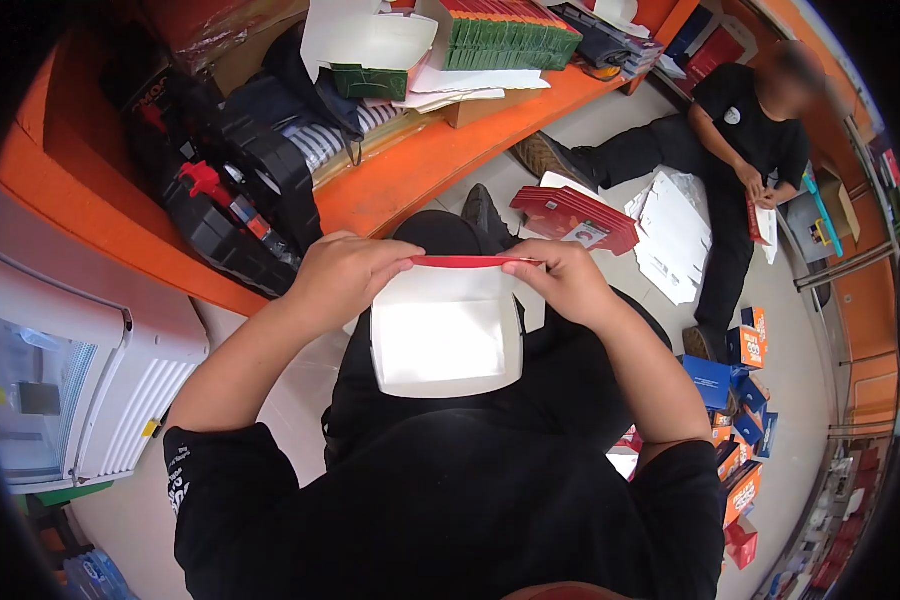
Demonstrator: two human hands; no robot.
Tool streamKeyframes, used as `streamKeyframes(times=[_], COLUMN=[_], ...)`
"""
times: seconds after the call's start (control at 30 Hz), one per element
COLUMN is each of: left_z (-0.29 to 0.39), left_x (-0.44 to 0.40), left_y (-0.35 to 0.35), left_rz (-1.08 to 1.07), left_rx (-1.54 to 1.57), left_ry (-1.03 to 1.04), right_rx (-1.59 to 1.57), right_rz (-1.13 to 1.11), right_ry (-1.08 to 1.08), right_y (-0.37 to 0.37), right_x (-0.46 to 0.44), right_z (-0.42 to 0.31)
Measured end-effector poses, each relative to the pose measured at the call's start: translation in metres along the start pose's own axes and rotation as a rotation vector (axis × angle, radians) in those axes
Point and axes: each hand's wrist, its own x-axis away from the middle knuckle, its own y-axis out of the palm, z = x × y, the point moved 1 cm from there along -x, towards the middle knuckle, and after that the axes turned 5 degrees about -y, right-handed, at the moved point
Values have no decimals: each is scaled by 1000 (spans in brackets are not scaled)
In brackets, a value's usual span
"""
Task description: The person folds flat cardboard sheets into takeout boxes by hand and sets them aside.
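Observation:
An open cardboard box [445, 340], white inside with a red far edge, rests on my lap. My left hand [355, 275] pinches the left end of that red edge between thumb and fingers. At its right end, my right hand [562, 277] grips the same edge, the thumb on the white inner side. A white side flap shows below my right hand. The outside of the box is mostly hidden from view.
An orange shelf [400, 185] with stacked green-and-red cartons [505, 40] runs across the front left. Red flat boxes [575, 218] and white sheets [672, 240] lie ahead. Another person [760, 120] sits at the right, near scattered orange and blue boxes [708, 380].

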Motion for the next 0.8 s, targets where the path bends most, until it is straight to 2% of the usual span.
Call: streamKeyframes(times=[0.07, 0.2, 0.27, 0.33, 0.43, 0.47, 0.5, 0.53, 0.57, 0.63, 0.67, 0.7, 0.73, 0.8], left_z=[10, 17, 12, 4, -6, -6, -7, -9, -13, -25, -29, -29, -29, -30], left_x=[1, -3, -8, -6, 3, 10, 18, 24, 29, 43, 50, 59, 68, 87], left_y=[-1, -3, -12, -16, -11, -9, -4, -1, -3, -3, 0, 6, 15, 43], left_rz=[65, 191, 244, 218, 223, 193, 158, 119, 69, 0, -31, -94, -44, 63], left_rx=[-110, -212, -259, -263, -150, 25, 204, 384, 373, 116, -11, -52, -49, -46], left_ry=[78, 268, 307, 239, 57, -98, -254, -410, -440, -252, -155, -223, -230, -240], right_rx=[307, 480, 539, 613, 273, 136, 22, 41, 57, 31, 137, 246, 358, 281], right_rz=[32, 54, 154, 261, 197, 166, 136, 106, 76, 23, 39, 56, 73, 149], right_ry=[-263, -312, -380, -404, -67, 62, 83, 0, -79, -165, -210, -258, -310, -249], right_y=[-1, 8, 4, 1, 1, 1, 3, 0, -3, -4, -1, 3, 9, 39], right_x=[-5, -12, -18, -25, -20, -16, -13, -9, -5, 2, 8, 14, 21, 42], right_z=[-15, -24, -23, -26, -2, 8, 17, 23, 27, 29, 31, 34, 37, 53])
